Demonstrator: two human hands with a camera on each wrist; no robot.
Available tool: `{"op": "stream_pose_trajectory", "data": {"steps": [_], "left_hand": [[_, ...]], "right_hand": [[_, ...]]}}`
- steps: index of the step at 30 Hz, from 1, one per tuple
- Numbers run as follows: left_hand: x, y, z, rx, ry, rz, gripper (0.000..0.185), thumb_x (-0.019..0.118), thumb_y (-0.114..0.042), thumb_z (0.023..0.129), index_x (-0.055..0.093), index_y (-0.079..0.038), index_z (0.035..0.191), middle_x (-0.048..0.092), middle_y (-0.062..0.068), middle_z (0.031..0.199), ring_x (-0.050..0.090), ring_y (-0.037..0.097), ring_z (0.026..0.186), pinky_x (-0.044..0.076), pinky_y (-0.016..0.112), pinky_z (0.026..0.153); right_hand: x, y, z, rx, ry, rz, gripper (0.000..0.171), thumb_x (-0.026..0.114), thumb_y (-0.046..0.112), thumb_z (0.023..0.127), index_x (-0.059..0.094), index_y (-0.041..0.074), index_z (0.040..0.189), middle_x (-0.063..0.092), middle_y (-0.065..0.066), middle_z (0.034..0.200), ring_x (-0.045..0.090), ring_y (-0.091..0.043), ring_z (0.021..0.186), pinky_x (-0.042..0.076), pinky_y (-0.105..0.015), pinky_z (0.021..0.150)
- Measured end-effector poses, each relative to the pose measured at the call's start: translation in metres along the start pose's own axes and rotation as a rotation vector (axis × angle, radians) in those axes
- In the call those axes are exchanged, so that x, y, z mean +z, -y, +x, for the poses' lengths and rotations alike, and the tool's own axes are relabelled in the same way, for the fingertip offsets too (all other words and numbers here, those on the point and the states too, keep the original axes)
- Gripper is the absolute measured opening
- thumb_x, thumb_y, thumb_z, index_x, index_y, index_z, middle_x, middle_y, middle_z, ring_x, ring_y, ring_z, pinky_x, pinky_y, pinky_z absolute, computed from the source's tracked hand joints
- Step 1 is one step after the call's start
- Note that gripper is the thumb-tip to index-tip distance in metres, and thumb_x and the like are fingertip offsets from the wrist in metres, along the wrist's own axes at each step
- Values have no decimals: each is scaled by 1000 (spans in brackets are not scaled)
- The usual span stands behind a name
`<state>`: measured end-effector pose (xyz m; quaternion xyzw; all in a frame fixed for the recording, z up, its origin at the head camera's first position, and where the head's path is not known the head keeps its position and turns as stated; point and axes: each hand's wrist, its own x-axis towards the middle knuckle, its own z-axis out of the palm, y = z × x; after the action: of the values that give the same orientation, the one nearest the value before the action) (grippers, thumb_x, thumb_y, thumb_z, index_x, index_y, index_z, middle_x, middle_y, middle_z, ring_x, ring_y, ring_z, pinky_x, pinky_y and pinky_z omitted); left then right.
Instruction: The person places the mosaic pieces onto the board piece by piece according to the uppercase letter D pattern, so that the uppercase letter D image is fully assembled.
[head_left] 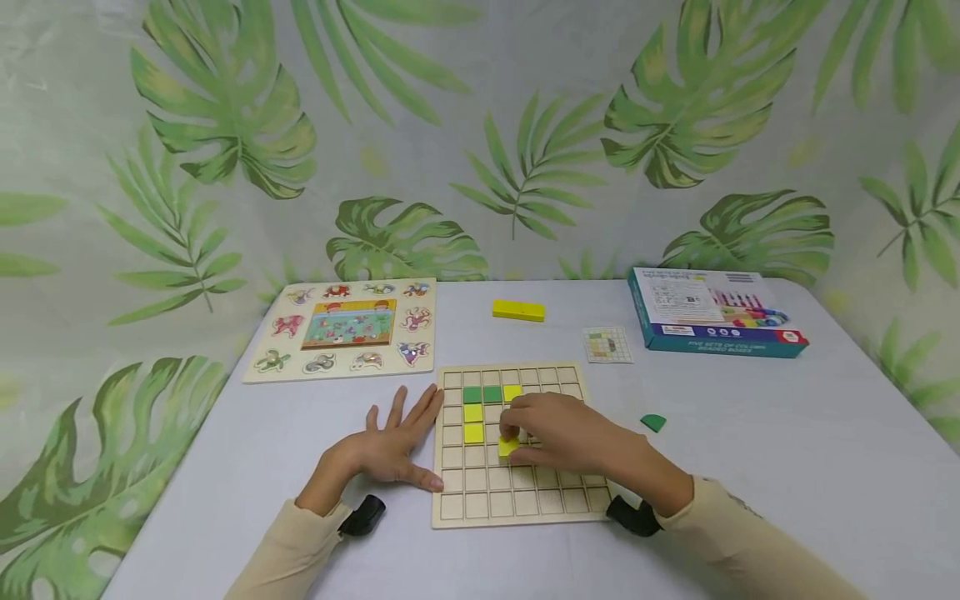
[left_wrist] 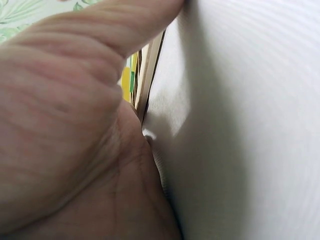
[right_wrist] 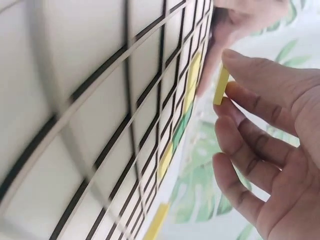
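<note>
A wooden grid board lies on the white table in the head view, with green tiles and yellow tiles set in its upper left cells. My right hand hovers over the board's middle and pinches a yellow square tile just above a cell; the right wrist view shows that tile on edge between thumb and fingers, close to the grid board. My left hand lies flat on the table with fingers spread, touching the board's left edge.
An animal peg puzzle board lies at the back left. A yellow bar, a small pattern card and a blue toy box sit behind the grid. A green quarter-round piece lies right of the board.
</note>
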<state>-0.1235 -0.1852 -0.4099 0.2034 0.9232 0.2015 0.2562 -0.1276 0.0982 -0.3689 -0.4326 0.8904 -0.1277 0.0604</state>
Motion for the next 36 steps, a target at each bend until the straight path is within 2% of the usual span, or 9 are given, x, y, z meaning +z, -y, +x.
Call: {"op": "stream_pose_trajectory", "data": {"steps": [5,11,21,26,32,36], "left_hand": [[0,0,1,-6,8,0,129,79,-59,75,-6,-15,162,-16,6,169,-26,44,149,-12,77,109],[-1,0,2,0,19,2,130,78,-61,75,-7,-15,162,-17,6,169,-26,44,149,-11,78,109],[-1,0,-1,4,15,-10,130,78,-61,75,-8,-15,162,-18,6,168,-26,45,149,-11,78,108],[-1,0,-2,9,10,-8,130,78,-61,75,-8,-15,162,-17,6,169,-25,45,149,-11,78,108],[-2,-1,-2,13,9,-13,129,78,-59,76,-7,-14,162,-17,7,168,-26,45,149,-11,78,108],[-3,-1,-2,16,7,-16,129,78,-59,76,-7,-14,162,-17,6,168,-26,45,149,-11,78,108]], "right_hand": [[4,7,19,-37,11,-1,16,80,29,86,68,19,91,67,8,89,57,-5,78,51,-25,72],[12,11,32,-18,51,3,16,79,29,86,69,18,92,66,8,89,56,-5,76,51,-24,72],[21,19,46,-12,64,-106,18,81,29,85,68,19,93,63,10,84,53,-4,71,49,-22,68],[24,28,48,-10,78,-229,17,82,31,84,71,21,91,63,10,84,56,-6,72,52,-23,70],[23,40,43,-14,64,-366,26,79,33,87,74,20,109,71,5,102,68,-13,92,56,-29,84],[24,44,41,-25,65,-433,24,76,28,90,73,19,112,71,4,104,67,-13,93,56,-29,84]]}}
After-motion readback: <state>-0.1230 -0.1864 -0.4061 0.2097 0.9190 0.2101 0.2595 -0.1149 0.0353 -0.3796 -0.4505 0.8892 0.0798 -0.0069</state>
